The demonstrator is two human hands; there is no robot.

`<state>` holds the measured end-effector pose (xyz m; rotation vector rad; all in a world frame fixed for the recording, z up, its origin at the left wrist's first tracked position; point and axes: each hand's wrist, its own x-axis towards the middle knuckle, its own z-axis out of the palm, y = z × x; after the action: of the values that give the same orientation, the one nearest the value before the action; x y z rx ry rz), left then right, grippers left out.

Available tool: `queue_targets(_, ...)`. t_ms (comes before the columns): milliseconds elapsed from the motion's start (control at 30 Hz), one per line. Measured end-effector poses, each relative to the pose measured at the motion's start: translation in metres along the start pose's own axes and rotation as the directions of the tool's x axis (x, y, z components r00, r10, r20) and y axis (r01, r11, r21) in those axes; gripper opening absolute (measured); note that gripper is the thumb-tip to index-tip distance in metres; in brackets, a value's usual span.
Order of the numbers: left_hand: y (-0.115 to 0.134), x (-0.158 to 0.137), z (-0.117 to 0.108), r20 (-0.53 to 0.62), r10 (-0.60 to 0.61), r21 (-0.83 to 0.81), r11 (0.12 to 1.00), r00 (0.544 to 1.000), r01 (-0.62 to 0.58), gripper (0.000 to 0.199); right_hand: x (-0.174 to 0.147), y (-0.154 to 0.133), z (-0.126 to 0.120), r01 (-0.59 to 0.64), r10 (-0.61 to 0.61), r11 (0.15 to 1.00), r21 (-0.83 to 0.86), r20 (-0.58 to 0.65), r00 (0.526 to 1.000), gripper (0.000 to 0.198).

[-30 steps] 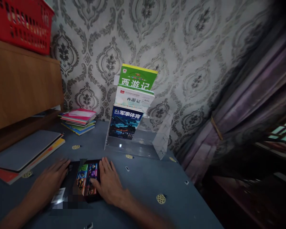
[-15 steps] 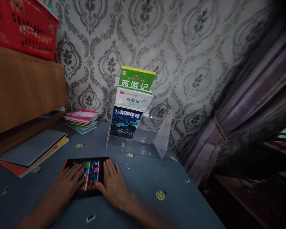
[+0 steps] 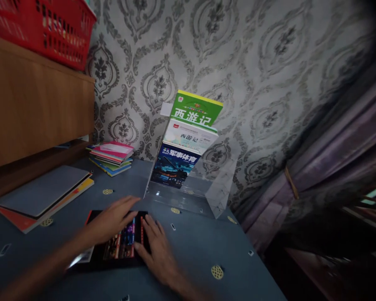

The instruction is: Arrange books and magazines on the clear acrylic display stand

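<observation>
A dark-covered book [image 3: 127, 251] with rows of small colourful pictures lies flat on the blue tabletop in front of me. My left hand [image 3: 114, 221], fingers stretched out, is over its upper part and hides some of the cover; whether it touches is unclear. My right hand [image 3: 158, 248] rests on the book's right edge, fingers spread and thumb across the cover. A pale patch with glare shows at the lower left of the book. Beyond it stands a clear stepped rack [image 3: 221, 188] holding a green book [image 3: 197, 108], a white book [image 3: 189, 136] and a dark blue magazine [image 3: 174, 167].
At left lies a grey-covered book [image 3: 47, 188] on an orange-and-yellow one, with a stack of books [image 3: 113, 156] behind. A wooden cabinet [image 3: 40, 104] carries a red basket [image 3: 65, 33]. A purple curtain [image 3: 319, 159] hangs beyond the table's right edge.
My left hand has moved up and right across the book, baring its lower left with the pale patch. My right hand stays at the right edge. The whole view has shifted and tilted slightly.
</observation>
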<state>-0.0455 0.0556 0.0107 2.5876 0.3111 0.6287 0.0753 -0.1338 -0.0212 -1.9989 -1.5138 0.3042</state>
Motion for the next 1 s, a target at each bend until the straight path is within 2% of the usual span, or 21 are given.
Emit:
queue_targets(67,0.009,0.037,-0.013,-0.067,0.015,-0.133,0.991,0.998,-0.024,0.049,0.006,0.016,-0.006,-0.024,0.046,0.992,0.127,-0.176,0.983,0.058)
queue_targets(100,0.012,0.055,-0.018,-0.107,0.033,-0.203,0.978,0.994,-0.054,0.048,0.011,0.023,-0.013,-0.037,0.088,0.983,0.180,-0.280,0.956,0.055)
queue_targets(167,0.015,0.086,-0.024,-0.211,0.030,-0.329,0.939,0.977,-0.100,0.047,0.028,0.032,-0.035,-0.058,0.195,0.959,0.278,-0.495,0.847,0.055)
queue_targets(267,0.015,0.122,-0.023,-0.338,-0.024,-0.448,0.883,0.941,-0.138,0.048,0.059,0.037,-0.076,0.000,0.287,0.928,0.373,-0.714,0.638,0.061)
queue_targets(300,0.015,0.131,-0.020,-0.364,-0.045,-0.472,0.870,0.930,-0.142,0.049,0.069,0.037,-0.088,0.031,0.289,0.925,0.378,-0.756,0.588,0.064)
queue_targets(367,0.016,0.145,-0.014,-0.391,-0.078,-0.509,0.849,0.917,-0.144,0.052,0.085,0.036,-0.106,0.074,0.281,0.926,0.371,-0.805,0.522,0.069)
queue_targets(400,0.017,0.150,-0.011,-0.393,-0.083,-0.522,0.840,0.916,-0.148,0.053,0.092,0.037,-0.111,0.087,0.277,0.926,0.368,-0.816,0.507,0.071)
queue_targets(500,0.019,0.159,-0.001,-0.406,-0.048,-0.537,0.821,0.913,-0.195,0.054,0.106,0.037,-0.117,0.118,0.260,0.926,0.358,-0.834,0.487,0.071)
queue_targets(667,0.021,0.164,0.007,-0.451,0.004,-0.510,0.820,0.893,-0.262,0.053,0.120,0.040,-0.115,0.171,0.215,0.922,0.347,-0.827,0.519,0.067)
queue_targets(800,0.023,0.164,0.006,-0.409,-0.008,-0.532,0.815,0.912,-0.232,0.053,0.127,0.045,-0.115,0.170,0.250,0.909,0.380,-0.826,0.505,0.064)
queue_targets(1000,0.020,0.164,0.002,-0.362,0.010,-0.562,0.796,0.932,-0.227,0.055,0.128,0.050,-0.117,0.150,0.228,0.922,0.357,-0.813,0.535,0.052)
